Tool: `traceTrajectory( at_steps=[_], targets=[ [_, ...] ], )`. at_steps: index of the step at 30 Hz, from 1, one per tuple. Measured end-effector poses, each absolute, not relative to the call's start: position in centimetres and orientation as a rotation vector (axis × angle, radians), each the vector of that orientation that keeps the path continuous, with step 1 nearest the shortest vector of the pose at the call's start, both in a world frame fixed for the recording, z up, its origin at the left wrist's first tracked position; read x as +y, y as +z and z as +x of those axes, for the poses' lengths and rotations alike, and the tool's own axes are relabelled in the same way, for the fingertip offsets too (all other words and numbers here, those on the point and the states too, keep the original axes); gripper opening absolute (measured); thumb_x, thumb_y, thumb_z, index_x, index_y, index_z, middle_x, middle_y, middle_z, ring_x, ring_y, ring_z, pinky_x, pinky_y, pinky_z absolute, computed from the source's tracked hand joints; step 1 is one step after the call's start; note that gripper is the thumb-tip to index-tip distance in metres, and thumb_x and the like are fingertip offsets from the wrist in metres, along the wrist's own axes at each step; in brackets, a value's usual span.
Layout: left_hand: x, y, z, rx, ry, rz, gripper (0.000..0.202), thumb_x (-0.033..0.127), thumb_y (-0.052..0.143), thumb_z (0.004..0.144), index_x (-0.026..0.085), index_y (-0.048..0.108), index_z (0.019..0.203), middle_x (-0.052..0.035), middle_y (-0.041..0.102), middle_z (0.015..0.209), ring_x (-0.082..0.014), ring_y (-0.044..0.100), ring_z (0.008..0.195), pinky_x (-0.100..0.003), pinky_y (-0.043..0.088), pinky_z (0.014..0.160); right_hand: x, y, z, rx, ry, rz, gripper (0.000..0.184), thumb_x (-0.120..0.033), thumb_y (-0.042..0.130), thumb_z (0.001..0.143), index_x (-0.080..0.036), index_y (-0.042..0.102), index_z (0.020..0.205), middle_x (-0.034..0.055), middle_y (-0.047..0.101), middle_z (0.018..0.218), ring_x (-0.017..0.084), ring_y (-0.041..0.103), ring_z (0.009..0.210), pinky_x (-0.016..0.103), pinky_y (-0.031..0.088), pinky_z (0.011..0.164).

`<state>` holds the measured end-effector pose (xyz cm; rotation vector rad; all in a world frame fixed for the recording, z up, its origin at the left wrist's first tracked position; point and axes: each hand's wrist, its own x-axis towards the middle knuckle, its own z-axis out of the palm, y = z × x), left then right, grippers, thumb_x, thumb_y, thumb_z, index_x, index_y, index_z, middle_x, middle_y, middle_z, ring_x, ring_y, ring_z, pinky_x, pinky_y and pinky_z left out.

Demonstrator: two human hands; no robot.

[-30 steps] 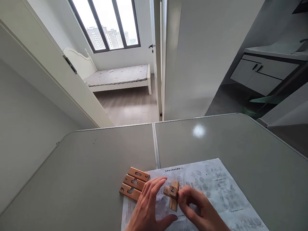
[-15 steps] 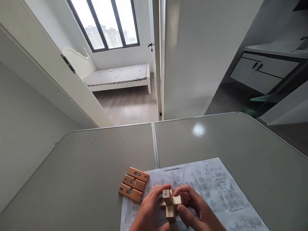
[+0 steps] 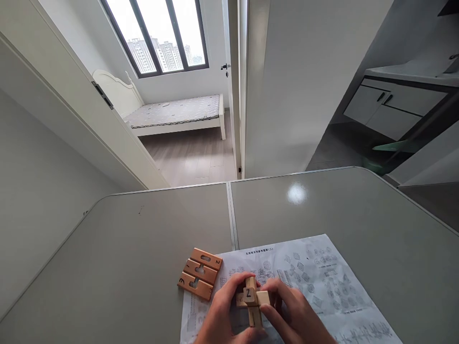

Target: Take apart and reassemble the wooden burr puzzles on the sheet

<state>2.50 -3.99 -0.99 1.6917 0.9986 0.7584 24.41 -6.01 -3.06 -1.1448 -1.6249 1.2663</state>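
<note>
Your left hand (image 3: 220,313) and right hand (image 3: 292,308) curl partway closed, gripping the wooden block cluster (image 3: 250,297) over the printed sheet (image 3: 337,282); three slotted pieces (image 3: 208,274) lie at the sheet's far-left corner.

three flat reddish-brown slotted wooden pieces (image 3: 208,274), one pale cross-shaped wooden block puzzle (image 3: 250,296), two bare hands (image 3: 224,306), just one printed white sheet (image 3: 315,282)

A table (image 3: 161,224) bears paper (image 3: 340,274) and slotted blocks (image 3: 209,274).

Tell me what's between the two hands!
In the head view, a wooden burr puzzle sits between the left hand and the right hand, held by both.
</note>
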Motion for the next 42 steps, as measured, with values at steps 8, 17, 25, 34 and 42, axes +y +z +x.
traceTrajectory(
  at_steps=[8,17,25,34,42],
  targets=[
    [-3.8,-0.6,3.2,1.018,0.796,1.692,0.072,0.019,0.079,0.073,0.028,0.056,0.14,-0.0079,0.073,0.128,-0.0295,0.072,0.115,-0.037,0.061,0.101,-6.4,-3.1,23.5,-1.439,1.312,-1.198,0.035,-0.059,0.056,0.103,-0.024,0.059,0.099,-0.0039,0.05,0.071,0.014,0.044,0.06,0.026,0.035,0.056],
    [-3.8,0.2,3.1,1.108,0.671,1.651,0.074,0.016,0.085,0.064,0.024,0.062,0.134,-0.0085,0.072,0.128,-0.0308,0.069,0.116,-0.037,0.056,0.104,-6.7,-3.0,23.2,-1.375,1.361,-1.177,0.043,-0.065,0.052,0.104,-0.023,0.056,0.093,-0.0014,0.055,0.077,0.015,0.052,0.067,0.025,0.045,0.064],
    [-3.4,0.9,2.5,1.051,0.677,1.666,0.064,0.034,0.086,0.072,0.022,0.064,0.131,-0.0095,0.073,0.124,-0.0309,0.069,0.112,-0.036,0.053,0.102,-6.9,-4.5,23.3,-1.482,1.273,-1.092,0.029,-0.053,0.051,0.108,-0.025,0.053,0.099,0.0002,0.058,0.086,0.016,0.056,0.073,0.024,0.047,0.065],
    [-3.6,1.0,2.3,1.027,0.676,1.709,0.056,0.049,0.079,0.081,0.021,0.065,0.128,-0.0096,0.072,0.123,-0.031,0.067,0.112,-0.034,0.051,0.101,-6.2,-3.5,23.5,-1.7,0.944,-0.952,0.008,-0.031,0.049,0.11,-0.028,0.047,0.103,0.001,0.062,0.091,0.015,0.062,0.071,0.023,0.056,0.067],
    [-3.6,0.1,2.3,1.069,0.652,1.719,0.053,0.055,0.071,0.08,0.02,0.065,0.119,-0.008,0.073,0.11,-0.0283,0.066,0.098,-0.034,0.052,0.088,-5.6,-2.1,23.7,-1.866,0.644,-0.879,0.012,-0.018,0.048,0.11,-0.025,0.053,0.117,0.0049,0.072,0.094,0.018,0.071,0.081,0.028,0.061,0.076]
  ],
)
